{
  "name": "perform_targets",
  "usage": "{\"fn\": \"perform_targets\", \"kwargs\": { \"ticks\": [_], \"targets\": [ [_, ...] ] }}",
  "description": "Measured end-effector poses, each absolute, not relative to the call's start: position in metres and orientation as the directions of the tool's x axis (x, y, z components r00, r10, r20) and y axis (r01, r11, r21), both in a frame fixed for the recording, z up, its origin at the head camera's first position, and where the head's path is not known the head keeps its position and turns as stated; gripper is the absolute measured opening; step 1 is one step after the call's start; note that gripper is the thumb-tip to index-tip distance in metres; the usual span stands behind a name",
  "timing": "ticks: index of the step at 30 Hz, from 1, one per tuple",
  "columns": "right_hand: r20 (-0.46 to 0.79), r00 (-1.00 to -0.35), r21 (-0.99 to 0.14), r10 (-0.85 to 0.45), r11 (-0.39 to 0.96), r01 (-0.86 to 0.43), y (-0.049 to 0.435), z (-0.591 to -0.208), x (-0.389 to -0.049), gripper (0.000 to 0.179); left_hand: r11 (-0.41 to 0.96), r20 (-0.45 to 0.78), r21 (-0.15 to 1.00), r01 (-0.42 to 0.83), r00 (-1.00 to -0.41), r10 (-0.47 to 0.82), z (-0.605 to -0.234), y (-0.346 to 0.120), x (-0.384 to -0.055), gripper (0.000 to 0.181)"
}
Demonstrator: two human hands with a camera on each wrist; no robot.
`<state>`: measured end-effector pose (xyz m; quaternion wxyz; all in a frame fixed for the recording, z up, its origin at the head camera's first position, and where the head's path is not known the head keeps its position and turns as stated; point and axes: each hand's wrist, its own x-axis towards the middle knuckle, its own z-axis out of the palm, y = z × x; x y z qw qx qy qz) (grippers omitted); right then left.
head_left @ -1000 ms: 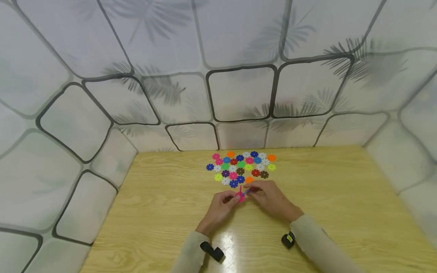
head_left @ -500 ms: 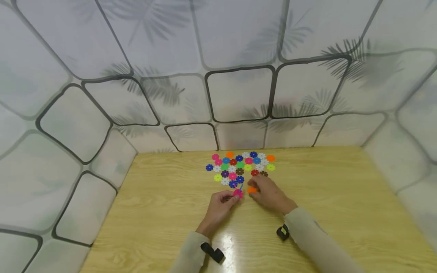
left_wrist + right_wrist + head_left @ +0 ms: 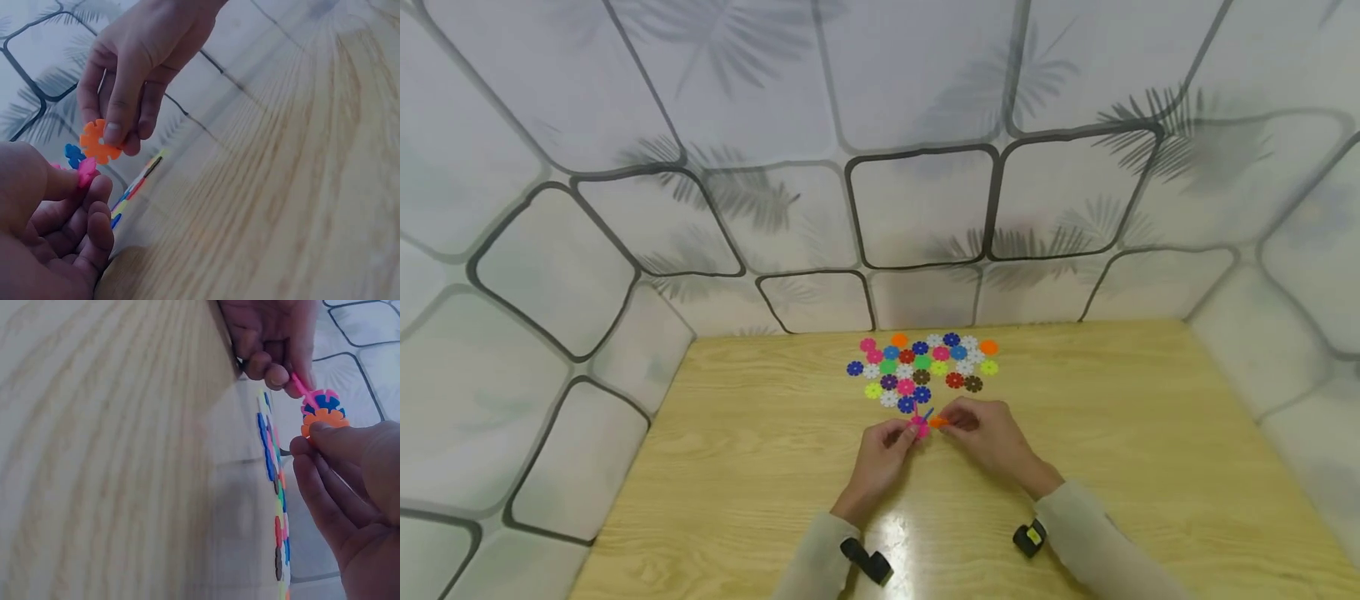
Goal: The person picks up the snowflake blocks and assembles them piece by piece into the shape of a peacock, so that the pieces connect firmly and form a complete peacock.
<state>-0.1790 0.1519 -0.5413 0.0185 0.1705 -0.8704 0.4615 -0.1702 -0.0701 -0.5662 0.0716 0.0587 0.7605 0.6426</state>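
Note:
My left hand [image 3: 878,463] pinches a pink notched flower disc [image 3: 921,428] between thumb and fingers, above the table. A second pink disc and a blue disc [image 3: 928,413] stand up from it, joined at the slots; the left wrist view shows the blue disc [image 3: 74,155] partly hidden. Just to the right, my right hand [image 3: 997,435] pinches an orange notched disc [image 3: 937,422] by its edge. In the right wrist view the orange disc [image 3: 325,417] overlaps the blue one; whether they touch I cannot tell.
Flat on the wooden table [image 3: 760,450], beyond the hands, lie several loose flower discs in many colours, among them a green disc [image 3: 888,367] and a brown disc [image 3: 973,384]. Patterned fabric walls [image 3: 925,208] enclose the table's back and sides.
My right hand let go of the blue disc, which stays on the pink piece. It picked up the orange disc from the table and brought it left, beside the joined discs.

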Motion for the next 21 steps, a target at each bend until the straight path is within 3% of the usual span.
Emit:
{"fn": "perform_targets", "kwargs": {
  "ticks": [10,21],
  "targets": [
    [0.304,-0.871,-0.707,-0.387,0.521,-0.478,0.146,-0.531,-0.170,0.011,0.165,-0.041,0.986,-0.017,-0.989,0.142,-0.568,-0.071,-0.169,0.026],
    [0.405,-0.829,-0.596,-0.386,0.576,-0.560,0.141,-0.535,-0.168,0.011,0.156,-0.003,0.988,0.012,-0.995,0.095,-0.565,-0.062,-0.165,0.023]
  ]
}}
